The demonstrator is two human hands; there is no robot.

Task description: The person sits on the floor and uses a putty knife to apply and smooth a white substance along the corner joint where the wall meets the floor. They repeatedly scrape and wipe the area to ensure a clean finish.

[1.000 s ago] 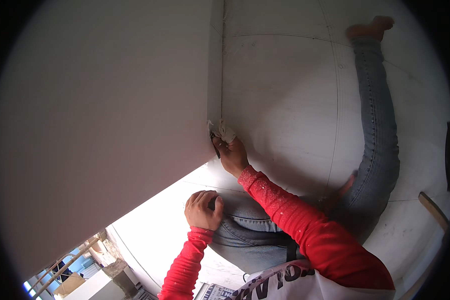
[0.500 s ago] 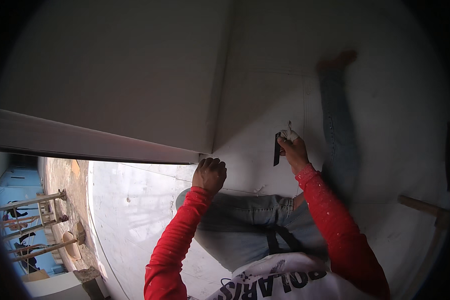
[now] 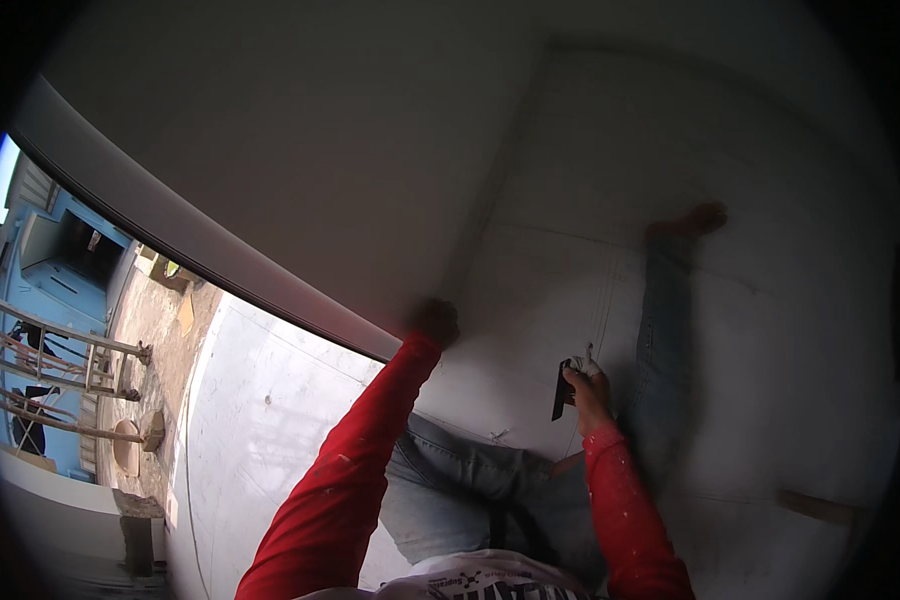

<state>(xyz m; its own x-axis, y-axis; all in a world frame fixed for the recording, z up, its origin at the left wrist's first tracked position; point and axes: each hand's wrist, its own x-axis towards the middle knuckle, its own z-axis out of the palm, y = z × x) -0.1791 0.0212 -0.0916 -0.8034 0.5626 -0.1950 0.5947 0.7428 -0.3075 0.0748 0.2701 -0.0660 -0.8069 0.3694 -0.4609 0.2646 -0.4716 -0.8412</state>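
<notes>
My right hand (image 3: 588,396) is closed around a scraper (image 3: 562,392) with a flat dark blade and something crumpled and whitish about its grip. It hangs above the pale floor (image 3: 510,370), between my bent leg and my outstretched leg. The blade points down toward my lap. My left hand (image 3: 437,320) reaches to the foot of the white wall (image 3: 320,180), near its edge. Shadow and blur hide the fingers there, and whether they touch the wall I cannot tell.
Jeans-clad, my outstretched leg (image 3: 665,310) ends in a bare foot. A brown wooden piece (image 3: 815,505) lies at the lower right. Beyond the wall's edge, outside, stand a wooden frame (image 3: 95,365), a round basin (image 3: 126,447) and a blue building (image 3: 65,285).
The view has tilted, so the wall's edge now slopes more steeply. My left arm stretches farther forward along the wall's foot. My right hand still holds the scraper, lower in the picture.
</notes>
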